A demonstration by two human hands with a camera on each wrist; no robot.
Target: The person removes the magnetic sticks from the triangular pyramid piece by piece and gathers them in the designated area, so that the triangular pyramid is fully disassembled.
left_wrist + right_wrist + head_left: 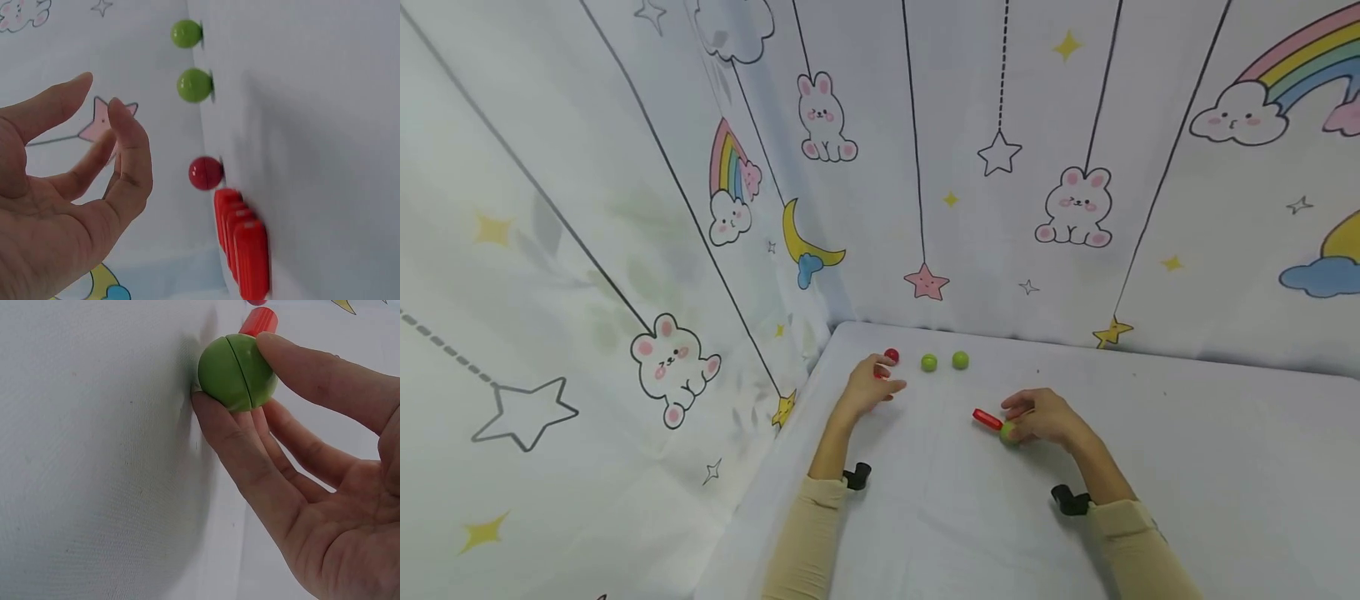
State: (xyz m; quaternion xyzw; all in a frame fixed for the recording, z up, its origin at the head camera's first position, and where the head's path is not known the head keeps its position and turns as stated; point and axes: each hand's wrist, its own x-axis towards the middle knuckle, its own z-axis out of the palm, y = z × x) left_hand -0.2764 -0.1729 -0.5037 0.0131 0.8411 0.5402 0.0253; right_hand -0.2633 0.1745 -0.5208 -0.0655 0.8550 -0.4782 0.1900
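My right hand pinches a green ball between thumb and fingers, close over the white table. A seam runs round the ball. Touching or just beyond it is a red stick-like piece, seen end-on in the right wrist view. My left hand hovers at the left with its fingers loosely bent and nothing in them. Close by it lie several red oblong pieces side by side, mostly hidden behind the hand in the head view. Just past them sits a red ball.
Two more green balls, a nearer-left one and another, rest toward the back of the white-covered table. A curtain printed with rabbits and stars closes off the back and left sides. Each wrist carries a black camera mount.
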